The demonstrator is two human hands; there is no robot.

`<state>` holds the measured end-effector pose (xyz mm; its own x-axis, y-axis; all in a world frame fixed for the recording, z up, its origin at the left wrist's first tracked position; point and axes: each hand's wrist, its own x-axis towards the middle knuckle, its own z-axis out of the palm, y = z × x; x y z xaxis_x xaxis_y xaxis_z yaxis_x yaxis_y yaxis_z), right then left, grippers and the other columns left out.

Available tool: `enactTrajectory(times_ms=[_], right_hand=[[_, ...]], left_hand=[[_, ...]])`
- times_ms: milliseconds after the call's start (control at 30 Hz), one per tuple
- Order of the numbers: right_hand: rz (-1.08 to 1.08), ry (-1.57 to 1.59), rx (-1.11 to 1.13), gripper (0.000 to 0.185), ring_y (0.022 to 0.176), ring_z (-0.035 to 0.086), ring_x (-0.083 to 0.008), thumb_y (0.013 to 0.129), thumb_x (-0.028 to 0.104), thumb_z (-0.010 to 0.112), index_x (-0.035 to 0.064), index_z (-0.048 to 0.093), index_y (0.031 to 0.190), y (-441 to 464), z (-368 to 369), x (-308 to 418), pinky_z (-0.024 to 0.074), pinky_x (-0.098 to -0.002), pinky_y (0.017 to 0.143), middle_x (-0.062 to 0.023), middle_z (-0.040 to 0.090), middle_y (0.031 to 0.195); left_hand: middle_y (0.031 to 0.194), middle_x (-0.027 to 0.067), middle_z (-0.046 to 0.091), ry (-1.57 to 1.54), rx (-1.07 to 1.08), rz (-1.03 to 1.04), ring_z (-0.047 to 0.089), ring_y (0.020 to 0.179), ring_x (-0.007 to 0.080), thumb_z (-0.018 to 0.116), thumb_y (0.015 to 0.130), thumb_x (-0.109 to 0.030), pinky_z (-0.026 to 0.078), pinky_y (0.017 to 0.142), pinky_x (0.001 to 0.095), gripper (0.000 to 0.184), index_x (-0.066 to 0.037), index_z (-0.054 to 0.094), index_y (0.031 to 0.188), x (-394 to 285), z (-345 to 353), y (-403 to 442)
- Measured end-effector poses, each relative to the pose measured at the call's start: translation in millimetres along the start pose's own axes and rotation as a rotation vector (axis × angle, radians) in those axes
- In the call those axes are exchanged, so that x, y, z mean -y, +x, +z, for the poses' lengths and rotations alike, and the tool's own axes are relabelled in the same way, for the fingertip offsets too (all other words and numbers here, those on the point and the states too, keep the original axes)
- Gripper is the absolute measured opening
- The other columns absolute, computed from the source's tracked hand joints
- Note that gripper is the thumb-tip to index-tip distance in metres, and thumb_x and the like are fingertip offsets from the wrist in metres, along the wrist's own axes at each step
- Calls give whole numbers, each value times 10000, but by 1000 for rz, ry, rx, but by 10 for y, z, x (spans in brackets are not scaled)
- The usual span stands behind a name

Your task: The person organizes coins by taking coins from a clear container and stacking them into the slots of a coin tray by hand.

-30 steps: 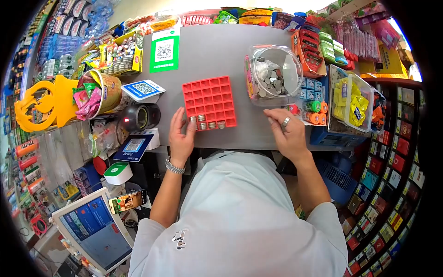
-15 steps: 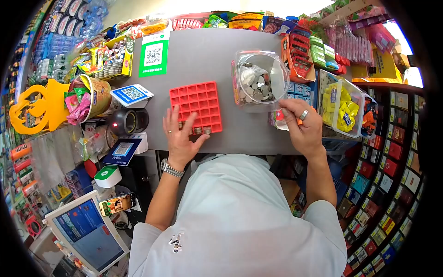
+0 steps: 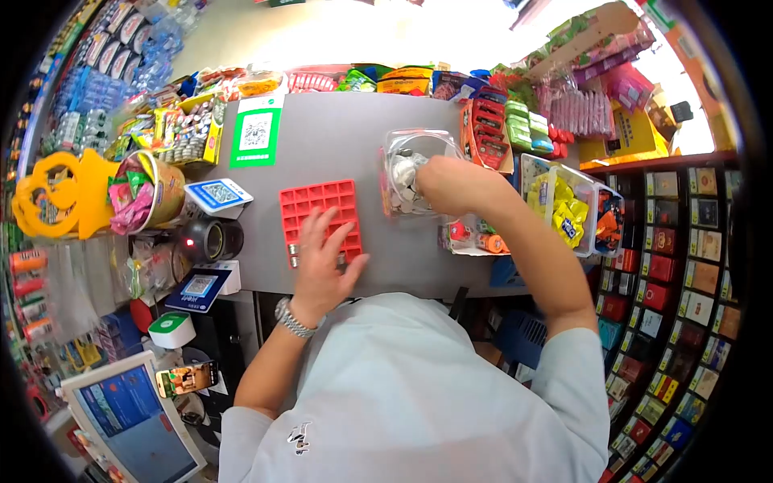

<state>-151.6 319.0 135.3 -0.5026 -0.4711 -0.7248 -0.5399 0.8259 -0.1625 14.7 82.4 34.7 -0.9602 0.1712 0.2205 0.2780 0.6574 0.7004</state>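
A red grid tray (image 3: 317, 198) lies on the grey counter (image 3: 338, 129). My left hand (image 3: 324, 270) rests over its lower part with the fingers spread, hiding some compartments. Beside the fingers, stacked coins (image 3: 293, 256) show in the tray's lower left corner. To the right stands a clear plastic tub (image 3: 393, 145) with loose coins (image 3: 405, 171) and a whitish bundle inside. My right hand (image 3: 451, 185) is over the tub's opening, reaching in from the right; its fingers are hidden.
Payment code signs (image 3: 256, 138), a scanner (image 3: 211, 240), a snack bucket (image 3: 167, 193) and a monitor (image 3: 137, 419) are on the left. Right of the tub are red boxed goods (image 3: 488, 133) and a bin of yellow packets (image 3: 568, 213). Snack packs line the counter's far edge.
My right hand has moved from beside the tub to over its opening. My left hand has come over the tray with fingers spread. The whole view has shifted, with the counter lower in frame.
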Motion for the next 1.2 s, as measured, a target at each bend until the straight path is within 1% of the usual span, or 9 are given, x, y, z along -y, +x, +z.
enactTrajectory(times_ms=[33,100,167,233,367,567,833,1000,1200], right_hand=[[-8,-21,0,264,1011,715,-378,881,71,621,-37,742,1089,131,-40,-9,569,-460,879,-249,728,1096],[18,-176,295,334,1135,701,-361,889,106,615,29,744,1188,478,83,-49,574,-447,879,-213,720,1233],[2,-259,291,349,1144,703,-350,896,132,623,47,741,1214,621,198,-113,576,-449,869,-202,717,1254],[-22,-201,201,339,1121,707,-340,882,194,679,48,745,1181,760,397,-216,577,-446,844,-174,729,1242],[-85,-142,163,338,1110,709,-341,878,194,684,45,744,1176,914,489,-132,578,-445,838,-175,731,1234],[-74,-238,247,337,1092,712,-342,871,194,693,42,743,1168,927,362,3,580,-442,829,-176,734,1221],[-49,-291,291,336,1069,716,-345,863,194,704,37,741,1157,902,271,62,583,-439,817,-177,738,1203],[-45,-298,296,335,1054,719,-346,857,195,710,34,740,1150,857,279,43,584,-437,810,-178,740,1192],[-42,-299,292,335,1036,722,-348,851,195,719,30,738,1142,893,235,15,586,-435,801,-179,743,1179]], left_hand=[[1590,211,387,2,41,31,331,1487,471,845,838,-246,324,1211,510,717,-30,535,1447,-115,30,95],[1618,257,315,-241,22,-59,292,1507,475,850,839,-274,303,1229,501,968,-6,296,1587,-291,272,254],[1642,302,222,-282,5,-109,255,1521,480,860,835,-284,285,1243,489,1167,32,57,1621,-379,623,375],[1653,335,146,-467,-21,-230,211,1539,480,880,805,-269,261,1254,495,1244,48,-11,1614,-459,827,473],[1648,361,113,-526,-195,-246,166,1548,497,884,789,-242,217,1267,509,1243,55,2,1613,-402,1223,457],[1644,386,61,-595,-123,-317,56,1539,572,848,806,-185,100,1268,602,1195,35,3,1621,-476,1284,471],[1642,401,32,-621,-158,-304,20,1520,617,836,826,-194,87,1255,638,1168,-33,21,1647,-408,1345,415],[1624,419,56,-623,-67,-303,24,1497,654,809,848,-182,101,1243,665,1114,-21,47,1644,-428,1368,448],[1610,433,45,-642,-163,-255,29,1480,679,824,838,-192,139,1233,678,1133,-27,46,1644,-409,1393,443]])
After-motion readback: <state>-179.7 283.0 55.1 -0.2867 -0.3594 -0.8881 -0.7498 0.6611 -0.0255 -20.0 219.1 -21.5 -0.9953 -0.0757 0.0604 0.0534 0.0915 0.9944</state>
